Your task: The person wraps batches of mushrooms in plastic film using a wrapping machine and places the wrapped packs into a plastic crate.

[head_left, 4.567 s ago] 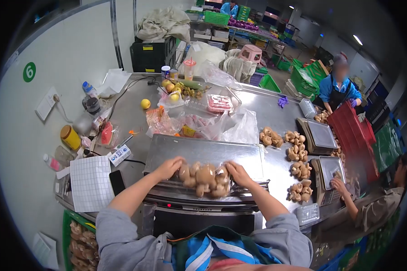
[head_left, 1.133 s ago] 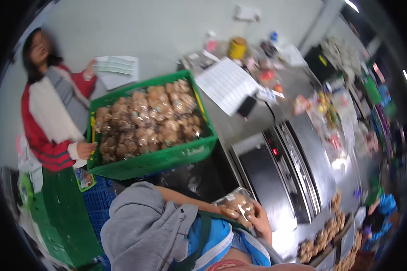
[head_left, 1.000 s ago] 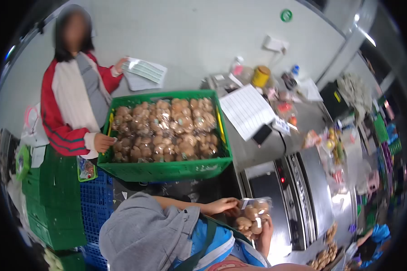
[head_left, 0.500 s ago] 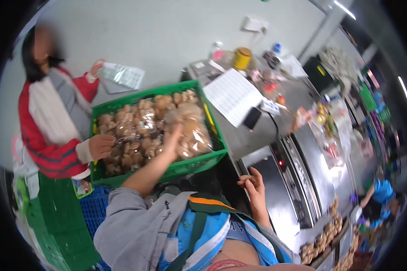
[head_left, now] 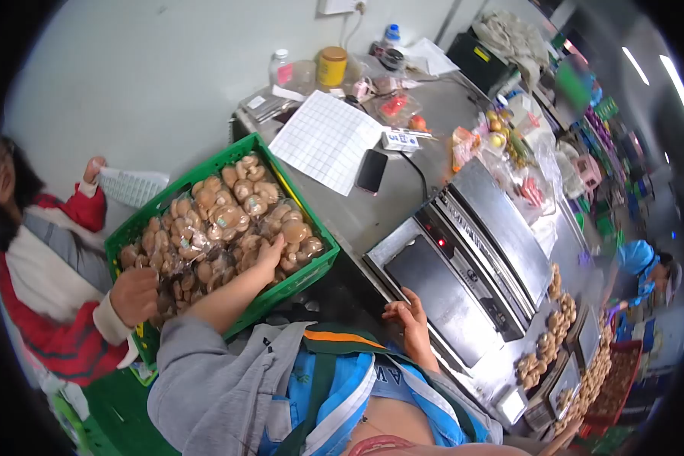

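A green crate (head_left: 323, 262) holds several clear bags of brown mushrooms (head_left: 224, 216). My left hand (head_left: 262, 262) reaches into its near right part, against a bag of mushrooms (head_left: 292, 235) lying among the others. The thumb side shows, while some of the fingers are hidden by the bag. My right hand (head_left: 410, 319) is held by the near edge of a metal machine (head_left: 441, 289) with a small red light. Its fingers are loosely bent and apart, with nothing in them.
Across the crate stands a co-worker (head_left: 53, 281), one hand (head_left: 134, 295) over the crate's left end, the other holding a printed sheet (head_left: 133, 186). A gridded paper (head_left: 327, 140), phone (head_left: 372, 172) and yellow jar (head_left: 331, 66) rest on the metal table. Loose mushrooms (head_left: 547, 342) lie beyond the machine.
My left hand has lowered the bag of mushrooms from above the crate into its right part. The view has shifted, with crate and co-worker now further left. My right hand stays beside the machine.
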Action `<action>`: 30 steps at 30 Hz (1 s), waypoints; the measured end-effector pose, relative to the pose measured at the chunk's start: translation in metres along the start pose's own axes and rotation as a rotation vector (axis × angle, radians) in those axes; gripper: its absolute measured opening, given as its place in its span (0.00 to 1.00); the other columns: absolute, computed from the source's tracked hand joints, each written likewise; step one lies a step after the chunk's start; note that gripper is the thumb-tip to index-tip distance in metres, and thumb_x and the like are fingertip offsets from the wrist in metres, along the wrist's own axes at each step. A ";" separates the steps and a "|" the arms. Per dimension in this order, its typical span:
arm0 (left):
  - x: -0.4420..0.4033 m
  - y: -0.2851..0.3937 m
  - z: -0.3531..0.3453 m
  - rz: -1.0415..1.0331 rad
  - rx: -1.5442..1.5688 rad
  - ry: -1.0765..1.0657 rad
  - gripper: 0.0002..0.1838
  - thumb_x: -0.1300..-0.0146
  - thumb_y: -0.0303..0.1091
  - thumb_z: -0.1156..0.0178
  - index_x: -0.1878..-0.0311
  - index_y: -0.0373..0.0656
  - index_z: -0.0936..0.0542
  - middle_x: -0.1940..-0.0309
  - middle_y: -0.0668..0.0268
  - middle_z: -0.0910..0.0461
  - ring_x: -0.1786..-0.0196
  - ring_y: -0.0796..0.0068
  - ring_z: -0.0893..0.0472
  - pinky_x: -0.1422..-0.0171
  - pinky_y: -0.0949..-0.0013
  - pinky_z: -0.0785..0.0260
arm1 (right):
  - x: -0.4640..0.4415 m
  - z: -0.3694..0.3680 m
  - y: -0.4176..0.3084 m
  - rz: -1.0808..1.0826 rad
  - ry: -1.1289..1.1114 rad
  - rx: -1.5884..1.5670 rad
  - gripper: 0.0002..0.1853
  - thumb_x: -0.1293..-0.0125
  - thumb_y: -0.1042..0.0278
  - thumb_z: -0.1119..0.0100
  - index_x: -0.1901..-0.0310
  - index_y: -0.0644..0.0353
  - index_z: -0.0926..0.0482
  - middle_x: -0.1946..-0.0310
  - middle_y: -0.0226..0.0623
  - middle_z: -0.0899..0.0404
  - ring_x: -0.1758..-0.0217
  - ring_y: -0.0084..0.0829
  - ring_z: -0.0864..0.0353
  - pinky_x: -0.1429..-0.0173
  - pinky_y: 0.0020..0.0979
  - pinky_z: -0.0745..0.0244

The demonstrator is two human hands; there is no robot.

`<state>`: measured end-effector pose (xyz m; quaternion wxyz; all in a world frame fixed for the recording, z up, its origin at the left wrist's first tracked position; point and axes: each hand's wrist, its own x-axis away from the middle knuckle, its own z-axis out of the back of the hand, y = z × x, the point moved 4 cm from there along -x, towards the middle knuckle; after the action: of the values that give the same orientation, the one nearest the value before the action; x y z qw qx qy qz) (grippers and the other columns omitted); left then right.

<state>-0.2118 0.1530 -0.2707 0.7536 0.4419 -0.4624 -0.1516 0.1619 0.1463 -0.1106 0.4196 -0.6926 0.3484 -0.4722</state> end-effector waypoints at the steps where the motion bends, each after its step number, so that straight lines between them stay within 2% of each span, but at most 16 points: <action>1: -0.001 -0.009 0.002 -0.047 0.013 -0.061 0.46 0.40 0.61 0.50 0.32 0.33 0.50 0.34 0.45 0.44 0.31 0.52 0.44 0.30 0.61 0.50 | -0.003 0.001 0.001 0.008 0.015 0.020 0.28 0.34 0.63 0.49 0.36 0.61 0.45 0.62 0.41 0.24 0.62 0.30 0.22 0.57 0.28 0.28; 3: 0.064 0.050 0.013 -0.270 -0.492 -0.018 0.39 0.38 0.49 0.47 0.32 0.34 0.48 0.35 0.45 0.44 0.32 0.49 0.45 0.30 0.61 0.52 | -0.002 0.004 0.001 0.002 0.073 -0.020 0.27 0.34 0.65 0.49 0.36 0.61 0.45 0.61 0.41 0.24 0.61 0.30 0.22 0.57 0.27 0.28; 5: 0.111 0.079 0.010 -0.948 -0.488 0.099 0.33 0.40 0.35 0.45 0.34 0.33 0.43 0.35 0.47 0.44 0.33 0.48 0.43 0.30 0.60 0.52 | 0.003 0.011 0.008 0.011 0.129 -0.008 0.27 0.34 0.66 0.49 0.36 0.61 0.44 0.61 0.41 0.24 0.61 0.29 0.23 0.56 0.28 0.27; 6: 0.127 0.094 0.001 -0.982 -0.467 -0.004 0.32 0.43 0.27 0.45 0.35 0.33 0.42 0.34 0.48 0.48 0.33 0.48 0.44 0.30 0.59 0.53 | 0.007 0.014 0.013 0.008 0.185 -0.027 0.27 0.34 0.66 0.49 0.36 0.61 0.44 0.61 0.41 0.24 0.61 0.29 0.23 0.56 0.28 0.27; 8: 0.141 0.117 -0.023 -1.140 -0.399 -0.245 0.22 0.45 0.21 0.46 0.45 0.34 0.31 0.44 0.51 0.33 0.43 0.53 0.31 0.38 0.61 0.40 | 0.010 0.018 0.018 -0.067 0.232 0.037 0.27 0.34 0.67 0.48 0.36 0.60 0.44 0.60 0.41 0.24 0.61 0.29 0.23 0.55 0.28 0.27; 9: 0.144 0.119 -0.069 -1.222 -0.351 -0.561 0.18 0.46 0.19 0.47 0.49 0.34 0.27 0.49 0.53 0.27 0.48 0.55 0.26 0.42 0.63 0.35 | 0.019 0.023 0.015 -0.050 0.205 0.007 0.27 0.34 0.68 0.48 0.36 0.60 0.44 0.60 0.41 0.25 0.60 0.29 0.23 0.53 0.28 0.27; 11: 0.167 0.124 -0.116 -1.121 -0.242 -0.620 0.12 0.46 0.16 0.48 0.58 0.34 0.23 0.60 0.57 0.22 0.58 0.62 0.22 0.51 0.67 0.30 | 0.029 0.037 0.003 0.032 0.271 0.032 0.26 0.35 0.69 0.46 0.38 0.60 0.42 0.61 0.39 0.24 0.60 0.27 0.23 0.52 0.27 0.27; 13: 0.192 0.122 -0.155 -0.982 -0.239 -0.799 0.10 0.43 0.17 0.49 0.59 0.34 0.22 0.62 0.58 0.21 0.60 0.67 0.21 0.53 0.69 0.30 | 0.039 0.063 0.004 0.097 0.340 0.026 0.25 0.35 0.68 0.47 0.39 0.62 0.41 0.62 0.38 0.23 0.61 0.25 0.23 0.54 0.27 0.27; 18: 0.241 0.100 -0.228 -0.886 -0.419 -1.192 0.09 0.41 0.22 0.46 0.58 0.34 0.22 0.63 0.58 0.21 0.61 0.70 0.20 0.56 0.73 0.29 | 0.095 0.165 -0.002 0.190 0.620 -0.137 0.22 0.35 0.69 0.48 0.41 0.63 0.36 0.62 0.40 0.22 0.62 0.26 0.22 0.56 0.24 0.29; 21: 0.275 0.090 -0.278 -0.921 -0.506 -1.274 0.09 0.40 0.22 0.46 0.57 0.34 0.22 0.63 0.59 0.20 0.61 0.69 0.20 0.56 0.72 0.29 | 0.158 0.277 0.031 0.244 0.893 -0.247 0.23 0.38 0.63 0.45 0.43 0.64 0.32 0.62 0.38 0.21 0.61 0.26 0.21 0.58 0.24 0.29; 22: 0.283 0.081 -0.298 -0.866 -0.490 -1.295 0.09 0.41 0.23 0.46 0.57 0.35 0.22 0.63 0.59 0.20 0.60 0.69 0.20 0.55 0.72 0.29 | 0.186 0.322 0.044 0.102 1.047 -0.255 0.23 0.39 0.62 0.45 0.44 0.64 0.31 0.61 0.37 0.21 0.60 0.25 0.21 0.57 0.24 0.29; 24: 0.319 0.075 -0.339 -0.888 -0.520 -1.323 0.09 0.41 0.23 0.46 0.57 0.35 0.22 0.63 0.59 0.20 0.60 0.69 0.20 0.55 0.72 0.29 | 0.240 0.410 0.063 0.195 1.318 -0.358 0.22 0.38 0.62 0.45 0.45 0.62 0.31 0.61 0.35 0.22 0.59 0.26 0.21 0.58 0.28 0.29; 26: 0.357 0.066 -0.379 -0.916 -0.593 -1.384 0.11 0.42 0.26 0.44 0.55 0.38 0.22 0.62 0.60 0.20 0.59 0.66 0.20 0.54 0.70 0.29 | 0.283 0.506 0.091 0.344 1.445 -0.384 0.19 0.38 0.62 0.45 0.47 0.60 0.30 0.62 0.34 0.22 0.61 0.26 0.22 0.59 0.29 0.29; 27: 0.373 0.060 -0.400 -0.916 -0.597 -1.376 0.11 0.42 0.26 0.44 0.55 0.38 0.22 0.62 0.60 0.20 0.59 0.66 0.20 0.54 0.70 0.29 | 0.301 0.536 0.083 0.321 1.534 -0.271 0.19 0.39 0.61 0.44 0.48 0.59 0.29 0.61 0.33 0.23 0.61 0.25 0.23 0.59 0.28 0.30; 28: 0.393 0.051 -0.422 -1.025 -0.673 -1.476 0.12 0.42 0.28 0.43 0.54 0.40 0.22 0.61 0.60 0.20 0.58 0.65 0.20 0.54 0.68 0.29 | 0.313 0.574 0.086 0.313 1.597 -0.172 0.20 0.40 0.58 0.43 0.48 0.57 0.28 0.59 0.33 0.23 0.59 0.23 0.24 0.59 0.28 0.30; 30: 0.432 0.038 -0.463 -1.165 -0.806 -1.604 0.14 0.43 0.32 0.42 0.53 0.43 0.22 0.60 0.61 0.20 0.57 0.63 0.21 0.53 0.65 0.30 | 0.322 0.653 0.101 0.198 1.620 0.107 0.25 0.42 0.55 0.41 0.46 0.58 0.28 0.56 0.37 0.23 0.54 0.28 0.24 0.51 0.30 0.30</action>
<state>0.3936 0.1424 -0.0813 0.1316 0.0843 -0.4563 -0.8760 0.8714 -0.0128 -0.2184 0.1100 -0.0816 0.5800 -0.8030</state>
